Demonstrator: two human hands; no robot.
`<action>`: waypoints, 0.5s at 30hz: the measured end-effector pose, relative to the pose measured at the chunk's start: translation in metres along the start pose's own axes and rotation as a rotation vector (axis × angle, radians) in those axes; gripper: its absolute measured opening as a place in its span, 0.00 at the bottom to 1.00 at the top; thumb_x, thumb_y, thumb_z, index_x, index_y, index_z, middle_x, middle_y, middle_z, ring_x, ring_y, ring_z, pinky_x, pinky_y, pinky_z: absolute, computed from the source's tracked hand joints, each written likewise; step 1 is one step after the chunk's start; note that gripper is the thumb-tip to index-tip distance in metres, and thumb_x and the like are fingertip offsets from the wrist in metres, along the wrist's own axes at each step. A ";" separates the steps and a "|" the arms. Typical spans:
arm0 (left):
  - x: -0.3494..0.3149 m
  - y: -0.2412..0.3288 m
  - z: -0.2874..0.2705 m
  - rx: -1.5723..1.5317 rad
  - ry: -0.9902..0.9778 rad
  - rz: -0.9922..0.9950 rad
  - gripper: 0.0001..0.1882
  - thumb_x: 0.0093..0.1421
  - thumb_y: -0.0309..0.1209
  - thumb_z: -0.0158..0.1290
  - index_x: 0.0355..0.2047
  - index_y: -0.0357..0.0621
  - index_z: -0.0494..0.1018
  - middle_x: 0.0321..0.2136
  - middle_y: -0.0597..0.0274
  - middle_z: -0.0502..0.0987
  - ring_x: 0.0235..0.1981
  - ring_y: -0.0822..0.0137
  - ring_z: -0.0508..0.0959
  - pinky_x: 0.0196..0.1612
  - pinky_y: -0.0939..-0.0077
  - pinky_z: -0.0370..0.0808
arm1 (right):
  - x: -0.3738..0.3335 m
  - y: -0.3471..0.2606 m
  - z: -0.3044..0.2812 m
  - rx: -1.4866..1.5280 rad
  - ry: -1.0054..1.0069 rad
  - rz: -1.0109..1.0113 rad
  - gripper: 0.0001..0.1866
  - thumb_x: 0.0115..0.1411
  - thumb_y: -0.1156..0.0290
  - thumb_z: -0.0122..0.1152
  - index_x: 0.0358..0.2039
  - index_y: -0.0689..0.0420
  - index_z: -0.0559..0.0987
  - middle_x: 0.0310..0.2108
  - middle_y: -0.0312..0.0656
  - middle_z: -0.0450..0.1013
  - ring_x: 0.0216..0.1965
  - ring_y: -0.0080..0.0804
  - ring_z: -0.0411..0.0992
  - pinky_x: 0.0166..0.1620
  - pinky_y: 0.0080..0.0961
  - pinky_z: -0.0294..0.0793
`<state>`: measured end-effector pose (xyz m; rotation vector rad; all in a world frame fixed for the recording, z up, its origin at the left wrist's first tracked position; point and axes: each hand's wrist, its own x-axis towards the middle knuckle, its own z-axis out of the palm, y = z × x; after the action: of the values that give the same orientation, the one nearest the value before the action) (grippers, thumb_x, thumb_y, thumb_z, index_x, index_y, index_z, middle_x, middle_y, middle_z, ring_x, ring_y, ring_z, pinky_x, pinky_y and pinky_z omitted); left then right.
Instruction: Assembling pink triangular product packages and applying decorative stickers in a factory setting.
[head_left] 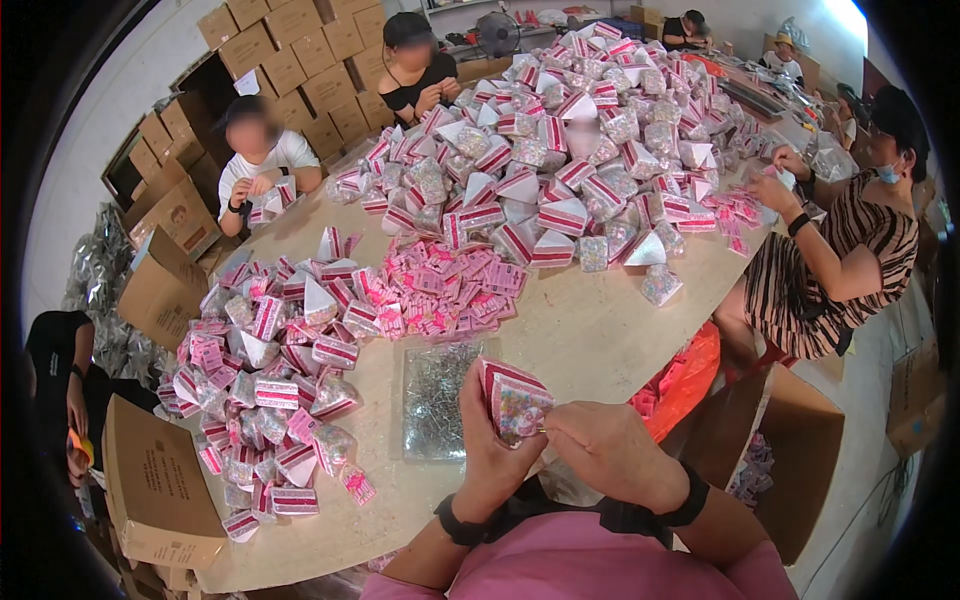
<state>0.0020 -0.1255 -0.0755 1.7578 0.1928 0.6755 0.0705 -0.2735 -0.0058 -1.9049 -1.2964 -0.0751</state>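
Packet (pixel 518 393) shaped like a little cake slice, pink and white with a clear face showing pastel beads, is up off the table (pixel 570 330) right in front of the wearer's chest. Left hand (pixel 488 445) has it gripped from the left and underneath, fingers wrapped round. Right hand (pixel 615 452) is at its lower right corner, thumb and index pinched together on something thin there; can't tell what, it's too small. Both wrists have black bands, fwiw.

Just beyond the left hand is a clear shallow tray (pixel 412 442) full of loose silvery pins (pixel 435 395), and past that a pile of flat pink printed tags (pixel 460 285). A heap of matching packets (pixel 270 390) sits to the left, some with pink tags among them, and a way bigger mound of packets (pixel 590 150) covers the far end.

Open cardboard box (pixel 810 470) down by the right side with more pink stuff in it, next to a red-orange plastic bag (pixel 690 375). Person in a striped top (pixel 830 260) is working at the right edge, two more people across on the far left side.
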 end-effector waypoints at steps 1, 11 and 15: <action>0.000 0.002 0.000 0.014 -0.001 0.005 0.51 0.41 0.24 0.62 0.62 0.35 0.46 0.54 0.51 0.57 0.55 0.59 0.62 0.58 0.67 0.60 | 0.000 0.000 0.000 -0.002 -0.001 -0.002 0.03 0.52 0.76 0.52 0.26 0.60 0.68 0.21 0.46 0.67 0.25 0.45 0.70 0.25 0.37 0.69; 0.002 0.001 0.001 0.070 -0.002 0.052 0.50 0.42 0.24 0.63 0.62 0.34 0.46 0.52 0.51 0.58 0.53 0.58 0.63 0.56 0.67 0.61 | 0.002 0.001 -0.001 0.029 -0.051 0.112 0.05 0.54 0.74 0.54 0.31 0.62 0.75 0.26 0.50 0.72 0.28 0.49 0.72 0.29 0.36 0.71; 0.002 0.004 0.000 0.108 -0.011 0.066 0.50 0.42 0.25 0.64 0.62 0.33 0.46 0.51 0.50 0.58 0.52 0.58 0.63 0.56 0.67 0.62 | 0.002 0.008 0.001 0.147 -0.068 0.161 0.05 0.55 0.74 0.52 0.30 0.61 0.75 0.26 0.50 0.72 0.28 0.49 0.72 0.30 0.36 0.71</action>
<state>0.0023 -0.1258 -0.0708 1.8779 0.1665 0.7139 0.0771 -0.2720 -0.0102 -1.8912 -1.1549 0.1652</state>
